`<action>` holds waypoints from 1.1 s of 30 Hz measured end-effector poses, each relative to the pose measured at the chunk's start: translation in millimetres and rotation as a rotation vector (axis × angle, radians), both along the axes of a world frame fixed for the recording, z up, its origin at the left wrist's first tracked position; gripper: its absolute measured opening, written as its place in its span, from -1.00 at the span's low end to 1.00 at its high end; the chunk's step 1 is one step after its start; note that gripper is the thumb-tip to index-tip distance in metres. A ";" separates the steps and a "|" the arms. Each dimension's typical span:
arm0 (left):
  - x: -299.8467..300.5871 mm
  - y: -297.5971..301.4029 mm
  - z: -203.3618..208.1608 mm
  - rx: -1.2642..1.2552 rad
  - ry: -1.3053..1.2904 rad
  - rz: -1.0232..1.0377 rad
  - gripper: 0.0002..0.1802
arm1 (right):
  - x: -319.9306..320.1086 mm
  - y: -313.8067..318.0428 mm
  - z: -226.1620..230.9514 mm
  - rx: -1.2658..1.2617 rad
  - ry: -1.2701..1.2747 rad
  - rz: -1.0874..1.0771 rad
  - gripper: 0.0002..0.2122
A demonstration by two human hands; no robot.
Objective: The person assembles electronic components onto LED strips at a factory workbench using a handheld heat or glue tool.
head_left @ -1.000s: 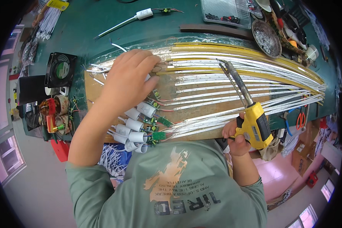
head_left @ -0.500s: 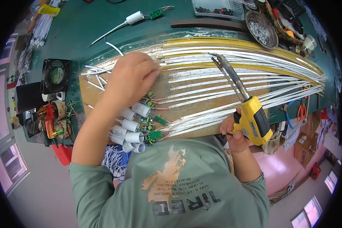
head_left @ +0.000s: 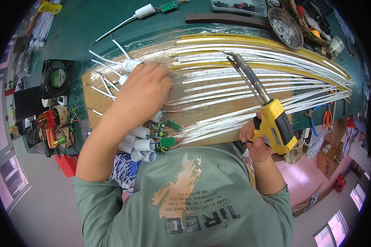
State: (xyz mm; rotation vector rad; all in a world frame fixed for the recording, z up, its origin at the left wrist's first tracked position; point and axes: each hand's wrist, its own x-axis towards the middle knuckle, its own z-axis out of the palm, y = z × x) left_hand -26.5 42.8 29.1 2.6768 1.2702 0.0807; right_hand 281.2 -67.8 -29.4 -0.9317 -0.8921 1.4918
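My left hand (head_left: 146,84) is closed above the brown board, its fingers curled and what they pinch hidden beneath them. A white plastic cap (head_left: 132,65) with a white cable shows at its far edge; a second white cap (head_left: 123,79) lies beside the wrist. My right hand (head_left: 254,140) grips a yellow and black soldering gun (head_left: 276,125), its metal tip raised above the LED strips (head_left: 231,82). Those long white and yellow strips fan out to the right. Near my shirt, several white caps (head_left: 141,132) lie with green circuit boards (head_left: 168,142) wired to strips.
A black fan (head_left: 58,79) stands at the left. At the back lie another cap (head_left: 145,11) with cable and board, a dark bar (head_left: 226,19), a clear plastic box (head_left: 239,6) and a round metal dish (head_left: 285,28). Red-handled scissors (head_left: 327,120) are at the right edge.
My left hand has moved slightly down and right, uncovering white caps and cables behind it. The soldering gun stays raised in my right hand, almost unmoved.
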 end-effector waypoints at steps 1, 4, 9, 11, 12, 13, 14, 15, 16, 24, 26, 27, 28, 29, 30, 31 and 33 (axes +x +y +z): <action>0.6 0.6 0.1 0.000 0.000 0.000 -0.89 | 0.2 0.0 1.0 -0.012 -0.001 0.012 -0.29; 4.0 3.1 -0.6 -0.007 0.034 -0.011 -0.88 | 2.3 -3.0 -1.0 -0.029 0.022 0.019 -0.29; 5.5 -2.6 -9.3 -0.006 -0.272 -0.107 -0.85 | 4.2 -8.0 10.9 -0.071 -0.008 0.138 -0.52; 7.5 -3.0 -15.0 0.013 -0.271 -0.104 -0.85 | 3.8 -10.4 15.0 -0.101 -0.013 0.220 -0.74; 8.4 -2.6 -16.8 0.034 -0.270 -0.101 -0.84 | 1.3 -12.6 16.2 -0.117 -0.024 0.240 -0.78; 8.4 -2.6 -17.5 0.033 -0.270 -0.102 -0.84 | -0.6 -14.9 16.9 -0.132 -0.036 0.260 -0.82; 8.0 -3.0 -18.1 0.030 -0.272 -0.097 -0.84 | -1.4 -18.7 14.9 -0.165 -0.004 0.262 -0.83; 7.7 -3.2 -18.7 0.027 -0.275 -0.092 -0.84 | 1.4 -21.8 12.1 -0.169 -0.005 0.260 -0.83; 7.3 -2.9 -19.3 0.024 -0.277 -0.093 -0.84 | 6.6 -24.6 9.1 -0.136 -0.082 0.331 -0.64; 5.2 0.0 -21.0 -0.029 -0.290 -0.094 -0.84 | 9.8 -35.1 4.5 -0.161 -0.201 0.369 -0.46; 5.0 0.3 -20.8 -0.034 -0.290 -0.093 -0.84 | 10.4 -34.7 2.5 -0.144 -0.243 0.378 -0.47; 4.9 0.2 -20.8 -0.037 -0.289 -0.094 -0.84 | 10.8 -34.3 2.1 -0.146 -0.244 0.382 -0.47; 4.6 0.2 -20.5 -0.038 -0.290 -0.090 -0.84 | 11.2 -33.9 1.8 -0.127 -0.287 0.385 -0.48; 4.4 0.5 -20.0 -0.042 -0.297 -0.093 -0.84 | 11.3 -33.4 1.7 -0.107 -0.331 0.387 -0.48; 4.2 0.5 -20.0 -0.047 -0.304 -0.097 -0.84 | 11.0 -33.1 1.0 -0.108 -0.331 0.391 -0.48; 4.0 0.2 -20.2 -0.047 -0.305 -0.093 -0.84 | 10.6 -33.0 -0.1 -0.079 -0.330 0.376 -0.49; 3.9 -0.1 -20.8 -0.035 -0.287 -0.097 -0.85 | 8.5 -31.8 0.9 -0.049 -0.328 0.365 -0.50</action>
